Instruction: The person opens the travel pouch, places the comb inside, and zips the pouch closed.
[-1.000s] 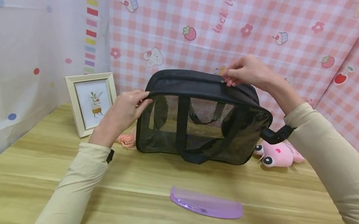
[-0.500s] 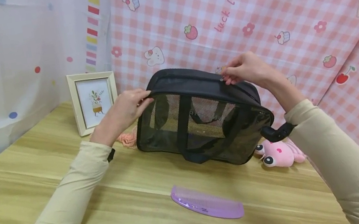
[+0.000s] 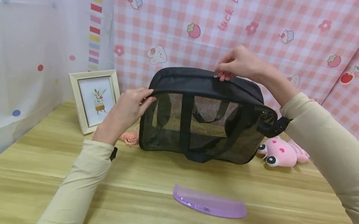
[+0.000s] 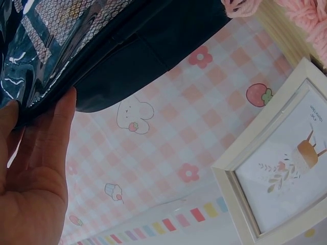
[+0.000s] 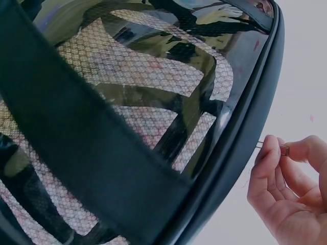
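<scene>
Head view: the black bag (image 3: 206, 119) stands on the table (image 3: 128, 212), top towards twelve o'clock, long axis nine-thirty to three-thirty; the left hand (image 3: 130, 106) pinches its ten-o'clock edge, the right hand (image 3: 242, 65) its zip pull (image 3: 216, 76) at one.

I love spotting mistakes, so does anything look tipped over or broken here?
Just the pink plush toy, at the right end of the black bag: it lies down, its face turned sideways in the head view. Nothing looks broken.

The comb (image 3: 211, 205) lies before the bag (image 3: 198, 119), picture frame (image 3: 98, 101) left, plush toy (image 3: 282, 152) right.
</scene>
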